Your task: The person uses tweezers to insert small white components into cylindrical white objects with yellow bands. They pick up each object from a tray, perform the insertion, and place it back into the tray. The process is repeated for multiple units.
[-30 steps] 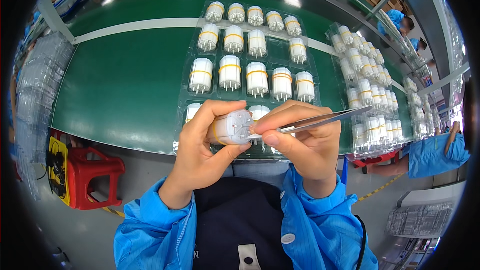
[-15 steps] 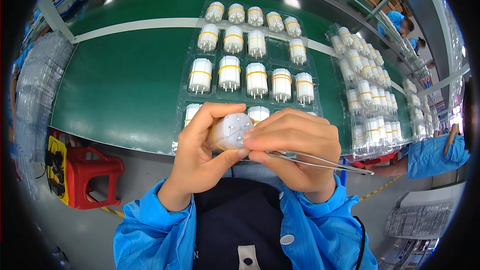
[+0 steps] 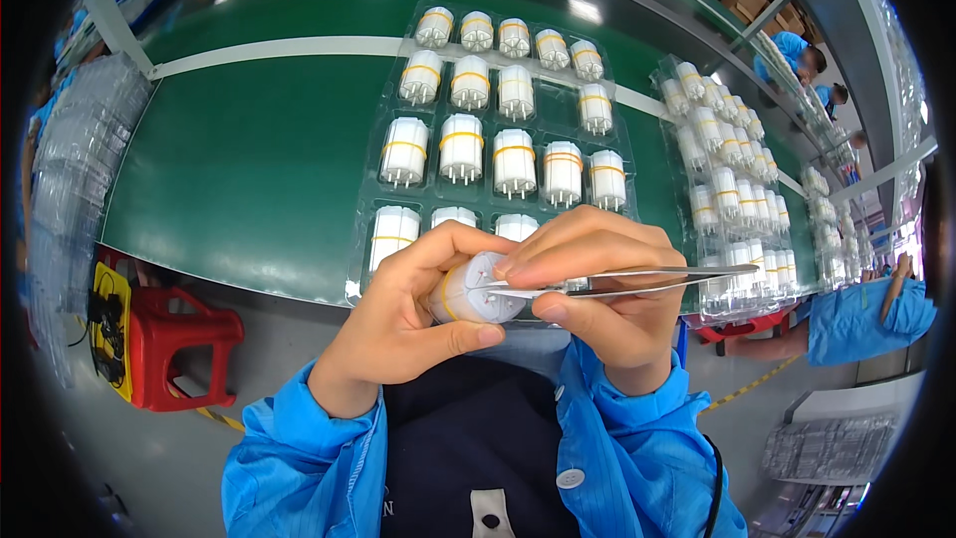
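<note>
- Left hand (image 3: 398,324): fingers curled around a white cylinder (image 3: 476,289), held off the near edge of the tabletop (image 3: 249,159).
- Right hand (image 3: 597,289): fingers pinching tweezers (image 3: 637,281), tips touching the cylinder's end face.
- Tray (image 3: 498,130) of cylinders just beyond the hands; a second tray (image 3: 737,189) at right.
- Open green tabletop to the left.

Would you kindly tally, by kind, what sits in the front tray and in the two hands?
White cylinders visible in the front tray: 17
Held white cylinder in the left hand: 1
Tweezers in the right hand: 1
Total: 19
</note>
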`<state>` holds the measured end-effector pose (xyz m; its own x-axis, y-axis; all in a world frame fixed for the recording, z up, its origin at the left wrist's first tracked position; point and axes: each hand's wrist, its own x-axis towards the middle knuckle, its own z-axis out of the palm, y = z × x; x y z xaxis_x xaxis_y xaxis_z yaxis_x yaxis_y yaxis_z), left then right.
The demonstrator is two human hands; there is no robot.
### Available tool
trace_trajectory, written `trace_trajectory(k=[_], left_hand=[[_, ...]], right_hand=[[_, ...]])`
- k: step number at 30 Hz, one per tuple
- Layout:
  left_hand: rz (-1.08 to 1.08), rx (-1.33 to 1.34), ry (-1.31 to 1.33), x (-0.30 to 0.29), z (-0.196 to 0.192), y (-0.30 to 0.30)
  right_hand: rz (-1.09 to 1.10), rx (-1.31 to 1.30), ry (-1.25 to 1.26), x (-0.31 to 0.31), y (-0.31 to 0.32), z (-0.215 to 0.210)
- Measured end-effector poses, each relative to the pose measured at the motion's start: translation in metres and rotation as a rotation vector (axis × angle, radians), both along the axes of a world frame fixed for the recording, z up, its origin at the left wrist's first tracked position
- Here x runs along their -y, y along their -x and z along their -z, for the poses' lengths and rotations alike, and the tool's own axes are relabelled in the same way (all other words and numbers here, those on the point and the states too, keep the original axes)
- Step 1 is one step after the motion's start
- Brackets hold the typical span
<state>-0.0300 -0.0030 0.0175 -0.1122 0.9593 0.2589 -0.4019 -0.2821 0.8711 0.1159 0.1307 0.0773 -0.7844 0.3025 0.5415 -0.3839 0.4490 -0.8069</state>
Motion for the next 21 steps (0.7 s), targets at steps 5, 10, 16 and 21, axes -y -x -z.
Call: trace_trajectory(k=[5, 10, 16, 21], left_hand=[[0.014, 0.002, 0.014, 0.0004, -0.0006, -0.0002], [0.025, -0.026, 0.020, 0.0006, 0.0010, 0.0007], [0.040, -0.049, 0.041, 0.0015, 0.0008, 0.0017], [0.029, -0.059, 0.042, 0.0015, 0.0005, 0.0013]], right_hand=[[0.009, 0.018, -0.032, -0.0008, 0.0011, -0.0004], [-0.005, 0.019, -0.031, -0.0020, 0.0016, 0.0025], [-0.009, 0.022, 0.001, -0.0024, 0.0008, 0.0044], [-0.004, 0.022, -0.007, -0.0021, 0.0008, 0.0044]])
